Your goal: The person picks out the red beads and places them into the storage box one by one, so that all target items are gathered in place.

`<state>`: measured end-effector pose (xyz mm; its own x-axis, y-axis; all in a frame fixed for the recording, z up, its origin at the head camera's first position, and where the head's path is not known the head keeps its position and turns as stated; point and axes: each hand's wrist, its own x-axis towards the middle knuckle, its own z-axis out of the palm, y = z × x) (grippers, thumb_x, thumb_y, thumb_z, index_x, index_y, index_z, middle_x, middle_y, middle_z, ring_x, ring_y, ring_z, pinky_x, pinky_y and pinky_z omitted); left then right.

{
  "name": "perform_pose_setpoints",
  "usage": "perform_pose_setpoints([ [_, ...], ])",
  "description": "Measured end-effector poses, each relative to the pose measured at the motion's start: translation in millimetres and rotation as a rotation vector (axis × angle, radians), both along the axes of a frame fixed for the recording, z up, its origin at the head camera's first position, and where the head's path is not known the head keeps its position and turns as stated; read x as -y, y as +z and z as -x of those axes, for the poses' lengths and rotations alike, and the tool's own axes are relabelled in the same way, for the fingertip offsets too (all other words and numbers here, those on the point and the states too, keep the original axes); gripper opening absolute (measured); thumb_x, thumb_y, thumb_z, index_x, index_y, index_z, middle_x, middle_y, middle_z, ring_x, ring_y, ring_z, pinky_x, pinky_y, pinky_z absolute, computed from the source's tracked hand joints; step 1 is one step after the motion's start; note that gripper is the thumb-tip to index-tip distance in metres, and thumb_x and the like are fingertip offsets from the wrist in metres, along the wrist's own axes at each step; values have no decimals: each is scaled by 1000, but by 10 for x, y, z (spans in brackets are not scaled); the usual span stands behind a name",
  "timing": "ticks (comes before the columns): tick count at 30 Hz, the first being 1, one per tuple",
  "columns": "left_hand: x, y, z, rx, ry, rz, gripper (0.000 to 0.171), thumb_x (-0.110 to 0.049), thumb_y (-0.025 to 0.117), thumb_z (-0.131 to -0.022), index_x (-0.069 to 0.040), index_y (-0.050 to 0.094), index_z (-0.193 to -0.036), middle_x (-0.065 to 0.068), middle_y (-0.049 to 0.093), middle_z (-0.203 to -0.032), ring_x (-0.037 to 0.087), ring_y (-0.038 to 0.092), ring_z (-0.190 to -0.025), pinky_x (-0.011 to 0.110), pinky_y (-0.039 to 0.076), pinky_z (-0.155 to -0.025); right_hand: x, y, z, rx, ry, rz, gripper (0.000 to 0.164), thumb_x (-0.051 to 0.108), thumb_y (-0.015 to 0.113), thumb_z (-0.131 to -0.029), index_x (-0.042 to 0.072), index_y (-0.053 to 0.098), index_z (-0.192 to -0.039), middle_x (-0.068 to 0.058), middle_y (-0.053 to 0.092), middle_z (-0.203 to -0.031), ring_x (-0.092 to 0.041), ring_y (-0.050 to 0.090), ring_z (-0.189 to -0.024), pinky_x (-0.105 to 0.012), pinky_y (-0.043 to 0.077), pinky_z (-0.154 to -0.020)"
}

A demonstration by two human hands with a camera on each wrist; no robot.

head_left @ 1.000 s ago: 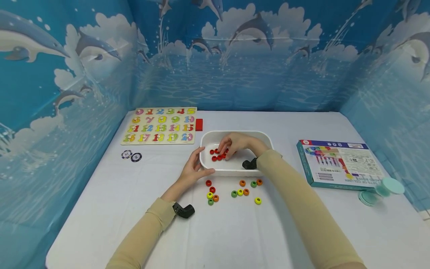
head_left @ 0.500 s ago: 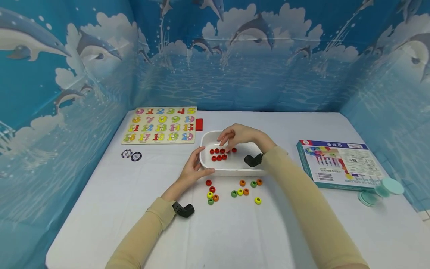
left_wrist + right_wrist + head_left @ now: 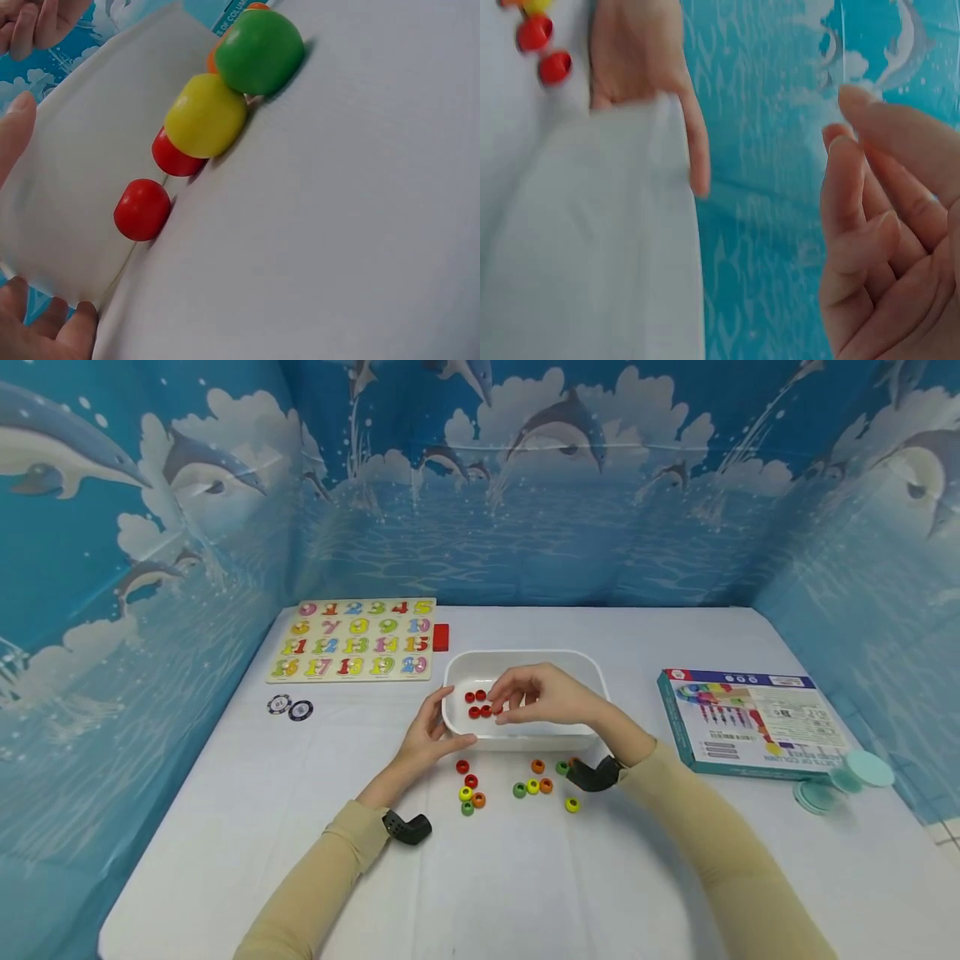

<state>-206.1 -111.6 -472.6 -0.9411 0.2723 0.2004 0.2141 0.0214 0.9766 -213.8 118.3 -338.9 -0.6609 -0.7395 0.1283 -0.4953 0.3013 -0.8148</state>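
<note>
At the near left corner of a white plastic tub (image 3: 525, 743), my left hand (image 3: 423, 743) holds on, thumb along the front wall and fingers around the left end. In the left wrist view its fingers (image 3: 79, 330) reach over the tub's edge. Red beads (image 3: 474, 712) lie in short rows inside the tub, some possibly hidden by my right hand (image 3: 553, 695). That hand hovers over the tub with loosely bent fingers, its tips close to the beads. In the right wrist view, a gap shows between thumb and index finger (image 3: 844, 180), and no bead is visible there.
Red, yellow, green and orange beads (image 3: 533, 787) lie in front of the tub. A number board (image 3: 352, 643), a red block (image 3: 441, 637) and two round chips (image 3: 301, 711) are at left. A flat box (image 3: 750, 722) and pale green discs (image 3: 870, 769) are at right.
My right hand has lifted off the beads, first rising away, then swinging back nearer me and to the right, its forearm shifting too. The left hand keeps its hold on the tub.
</note>
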Motion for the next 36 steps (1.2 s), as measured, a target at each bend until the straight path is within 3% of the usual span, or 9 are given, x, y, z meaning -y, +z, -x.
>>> perform_pose_setpoints([
  [4, 4, 0, 5, -14, -10, -5, 89, -22, 77, -69, -14, 24, -139, 1, 20, -145, 25, 20, -132, 34, 29, -104, 43, -305, -137, -13, -12, 6, 24, 17, 70, -78, 12, 63, -99, 1, 64, -90, -13, 57, -66, -26, 48, -51],
  [10, 23, 10, -2, -10, -24, -19, 88, -15, 76, -70, -14, 23, -139, 1, 20, -145, 26, 21, -131, 37, 28, -104, 185, -691, -315, -14, -28, 30, 21, 22, 69, -79, 15, 65, -98, -2, 64, -90, -11, 54, -60, -25, 48, -50],
  [15, 28, 10, 4, -37, -48, -48, 87, -10, 74, -72, -10, 20, -140, 6, 16, -146, 29, 18, -132, 41, 25, -106, 283, -877, -400, -37, -87, 19, 23, 21, 68, -79, 14, 65, -101, 2, 63, -78, -10, 51, -54, -23, 45, -45],
  [22, 29, -9, 2, -49, -40, -43, 87, -16, 75, -71, -11, 22, -140, 6, 17, -146, 28, 18, -132, 40, 24, -106, 353, -1050, -396, -31, -102, -25, 25, 20, 70, -78, 17, 65, -102, 11, 64, -90, -9, 53, -56, -23, 48, -48],
  [30, 21, -11, -1, -47, -32, -44, 88, -21, 76, -70, -11, 23, -139, 4, 19, -146, 28, 19, -132, 38, 26, -105, 370, -1154, -388, -187, -114, -105, 24, 18, 72, -75, 18, 67, -98, 12, 63, -84, -3, 51, -57, -18, 48, -50],
  [33, 13, -12, 3, -50, -39, -52, 87, -18, 76, -71, -12, 23, -139, 5, 19, -146, 29, 19, -131, 40, 26, -105, 353, -1117, -413, -200, -121, -141, 24, 21, 72, -75, 17, 67, -98, 13, 62, -82, -1, 51, -59, -17, 47, -52],
  [36, 8, -15, 7, -47, -46, -59, 86, -16, 76, -71, -12, 23, -139, 4, 19, -145, 29, 20, -131, 40, 26, -105, 296, -957, -448, -164, -93, -163, 25, 22, 72, -76, 16, 66, -100, 13, 62, -82, -3, 52, -60, -19, 48, -51],
])
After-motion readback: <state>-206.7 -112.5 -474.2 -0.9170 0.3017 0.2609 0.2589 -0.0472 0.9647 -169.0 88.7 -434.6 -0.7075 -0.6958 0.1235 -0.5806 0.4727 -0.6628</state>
